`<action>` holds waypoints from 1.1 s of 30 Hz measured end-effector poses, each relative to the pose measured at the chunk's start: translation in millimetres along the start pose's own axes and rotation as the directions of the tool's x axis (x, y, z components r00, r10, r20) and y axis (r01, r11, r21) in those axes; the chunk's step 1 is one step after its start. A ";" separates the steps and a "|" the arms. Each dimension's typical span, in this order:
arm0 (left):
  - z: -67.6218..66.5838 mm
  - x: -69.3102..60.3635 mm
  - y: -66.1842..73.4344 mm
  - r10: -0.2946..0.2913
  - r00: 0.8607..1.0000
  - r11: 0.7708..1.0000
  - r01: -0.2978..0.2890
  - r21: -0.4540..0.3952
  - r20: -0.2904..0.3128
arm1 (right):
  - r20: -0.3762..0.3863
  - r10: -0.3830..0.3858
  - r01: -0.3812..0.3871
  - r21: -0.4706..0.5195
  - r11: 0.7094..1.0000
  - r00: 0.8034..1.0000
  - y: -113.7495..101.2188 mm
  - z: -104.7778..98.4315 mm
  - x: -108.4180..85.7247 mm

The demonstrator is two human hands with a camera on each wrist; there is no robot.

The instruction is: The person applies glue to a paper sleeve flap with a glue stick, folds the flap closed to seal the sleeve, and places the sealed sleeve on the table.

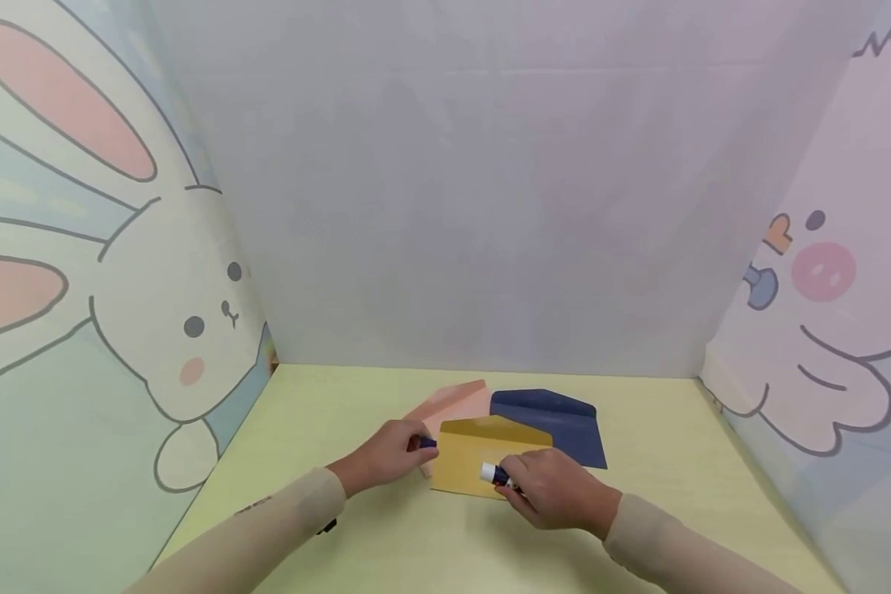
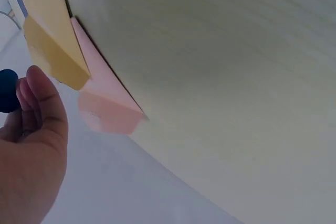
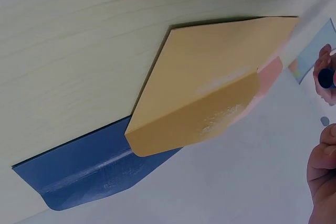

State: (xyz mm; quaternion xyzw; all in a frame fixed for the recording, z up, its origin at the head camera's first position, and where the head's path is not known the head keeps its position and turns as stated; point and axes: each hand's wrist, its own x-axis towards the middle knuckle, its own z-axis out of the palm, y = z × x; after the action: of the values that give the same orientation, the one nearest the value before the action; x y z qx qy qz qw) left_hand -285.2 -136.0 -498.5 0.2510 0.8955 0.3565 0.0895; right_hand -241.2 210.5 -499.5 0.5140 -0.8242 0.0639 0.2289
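My right hand (image 1: 560,491) grips a glue stick (image 1: 499,477) with a dark barrel and a white end pointing left, above the yellow envelope (image 1: 483,470). A small dark blue cap (image 1: 427,443) is pinched in my left hand (image 1: 389,455), by that envelope's left edge; its round end shows in the left wrist view. The yellow envelope's flap (image 3: 194,124) is unfolded and carries whitish smears. Behind it lie a pink envelope (image 1: 460,403) at left and a navy envelope (image 1: 572,429) at right, both with flaps unfolded. The glue stick is out of sight in the right wrist view.
All three envelopes rest on a pale yellow wooden table (image 1: 327,412), the yellow one overlapping the others. A plain greyish wall (image 1: 475,206) stands behind. Cartoon panels flank the table: a rabbit (image 1: 163,313) on the left, a white figure with a pink cheek (image 1: 861,330) on the right.
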 end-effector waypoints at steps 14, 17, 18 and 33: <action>-30.3 0.5 -65.2 -0.370 0.895 0.902 0.410 0.131 -0.249 | -0.036 -0.010 0.011 0.011 1.000 0.999 -1.1 5.4 0.6; -31.8 0.1 -75.3 -0.365 0.899 0.879 0.419 0.229 -0.242 | -0.036 -0.010 0.010 0.012 1.000 0.999 -1.5 5.0 -1.2; -31.3 0.0 -78.3 -0.359 0.902 0.875 0.414 0.249 -0.240 | -0.036 -0.007 0.007 0.014 1.000 0.999 -1.7 5.0 -2.2; -30.9 -0.8 -92.1 -0.272 0.931 0.883 0.342 0.320 -0.245 | -0.145 0.053 -0.037 0.113 0.993 0.988 7.6 26.8 -9.3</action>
State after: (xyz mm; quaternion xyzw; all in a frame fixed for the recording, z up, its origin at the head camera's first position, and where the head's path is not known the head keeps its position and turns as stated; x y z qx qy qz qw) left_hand -330.5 -211.9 -538.9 0.0817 0.9780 0.1915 0.0105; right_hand -252.8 212.5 -526.5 0.5009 -0.8115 0.1522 0.2595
